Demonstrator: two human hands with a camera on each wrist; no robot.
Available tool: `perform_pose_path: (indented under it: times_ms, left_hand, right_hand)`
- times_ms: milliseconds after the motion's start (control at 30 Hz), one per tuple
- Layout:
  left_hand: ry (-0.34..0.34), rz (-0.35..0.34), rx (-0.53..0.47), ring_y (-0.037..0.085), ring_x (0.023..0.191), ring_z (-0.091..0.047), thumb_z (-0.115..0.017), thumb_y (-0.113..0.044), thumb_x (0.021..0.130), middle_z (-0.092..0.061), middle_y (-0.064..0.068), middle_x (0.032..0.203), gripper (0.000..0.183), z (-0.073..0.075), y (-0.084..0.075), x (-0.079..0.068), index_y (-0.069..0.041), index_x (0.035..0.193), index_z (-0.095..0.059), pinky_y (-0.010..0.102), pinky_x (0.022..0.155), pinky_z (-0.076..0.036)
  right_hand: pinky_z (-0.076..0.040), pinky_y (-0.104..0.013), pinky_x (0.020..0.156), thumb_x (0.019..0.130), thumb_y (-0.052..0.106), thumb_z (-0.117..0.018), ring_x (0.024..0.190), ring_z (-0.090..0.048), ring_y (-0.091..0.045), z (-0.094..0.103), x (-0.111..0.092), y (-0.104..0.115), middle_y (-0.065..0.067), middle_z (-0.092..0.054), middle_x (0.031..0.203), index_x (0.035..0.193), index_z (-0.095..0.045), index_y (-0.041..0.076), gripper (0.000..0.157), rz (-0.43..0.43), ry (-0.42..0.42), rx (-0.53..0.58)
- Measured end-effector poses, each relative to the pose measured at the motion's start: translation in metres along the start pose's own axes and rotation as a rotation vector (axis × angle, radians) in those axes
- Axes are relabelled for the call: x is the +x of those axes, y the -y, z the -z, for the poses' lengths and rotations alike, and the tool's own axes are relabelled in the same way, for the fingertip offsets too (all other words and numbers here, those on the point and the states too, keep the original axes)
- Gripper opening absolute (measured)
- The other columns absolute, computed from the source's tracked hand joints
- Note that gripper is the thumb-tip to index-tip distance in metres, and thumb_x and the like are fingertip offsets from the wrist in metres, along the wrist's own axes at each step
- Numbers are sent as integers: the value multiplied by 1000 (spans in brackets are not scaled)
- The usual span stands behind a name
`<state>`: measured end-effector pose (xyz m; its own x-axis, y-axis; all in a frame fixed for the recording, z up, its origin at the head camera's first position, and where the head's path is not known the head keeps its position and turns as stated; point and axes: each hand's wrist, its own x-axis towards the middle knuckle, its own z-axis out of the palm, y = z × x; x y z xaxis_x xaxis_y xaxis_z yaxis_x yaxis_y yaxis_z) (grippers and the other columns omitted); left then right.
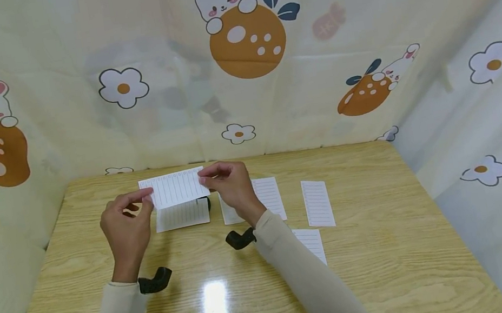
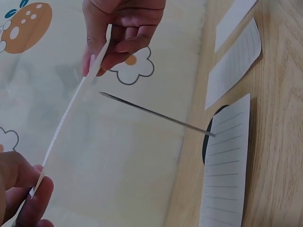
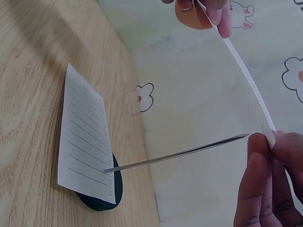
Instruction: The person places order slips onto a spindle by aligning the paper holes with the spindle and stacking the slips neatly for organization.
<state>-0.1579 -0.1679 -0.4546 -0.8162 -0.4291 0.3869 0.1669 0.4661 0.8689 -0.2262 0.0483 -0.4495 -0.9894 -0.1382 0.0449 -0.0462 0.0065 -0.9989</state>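
A lined paper slip [image 1: 177, 189] is stretched between both hands above the table. My left hand [image 1: 127, 233] pinches one short end between thumb and fingers, and my right hand [image 1: 232, 188] pinches the other. Below it, a thin metal spike [image 3: 175, 155] rises from a dark round base [image 3: 98, 202]. Another lined slip [image 3: 85, 137] is pierced by the spike and lies low over the base. In both wrist views the held slip appears nearly edge-on, a short way from the spike's pointed tip. The head view hides most of the spike behind the held slip.
More lined slips lie on the wooden table [image 1: 393, 243]: some partly behind my right hand [image 1: 268, 197], one farther right [image 1: 318, 203], and a slip [image 1: 311, 242] partly under the right forearm. A patterned curtain [image 1: 165, 115] hangs along the table's back edge.
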Motion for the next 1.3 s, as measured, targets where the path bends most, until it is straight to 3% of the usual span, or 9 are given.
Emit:
perform_pose_path:
  times_ms: [367, 833, 1067, 1300]
  left_hand:
    - [11, -2, 7, 14, 77, -53, -66, -9, 88, -75, 4, 92, 17, -3, 8, 9, -15, 93, -81, 24, 65, -40]
    - [24, 15, 22, 12, 76, -51, -67, -9, 88, -76, 5, 90, 16, -8, 19, 9, -14, 93, -81, 25, 66, -39]
    - [23, 20, 25, 17, 77, -54, -68, -9, 87, -76, 6, 90, 15, -9, 22, 10, -13, 92, -81, 24, 66, -39]
    - [31, 1, 36, 17, 77, -54, -67, -8, 87, -76, 7, 91, 15, -10, 25, 10, -11, 93, -81, 24, 68, -38]
  right_hand:
    - [-60, -32, 72, 83, 12, -80, 77, -71, -17, -4, 10, -4, -3, -75, 95, 91, -79, 14, 9, -71, -26, -6]
    - [-60, -33, 71, 81, 10, -81, 74, -70, -14, -6, 12, -10, -4, -76, 93, 88, -79, 13, 8, -103, -36, 15]
    - [-59, -29, 68, 82, 10, -80, 73, -68, -13, -7, 12, -10, -5, -75, 94, 88, -79, 13, 7, -116, -36, 17]
    - [-60, -42, 78, 83, 12, -79, 77, -70, -16, -6, 13, -11, -4, -75, 96, 89, -79, 14, 7, -139, -30, 10]
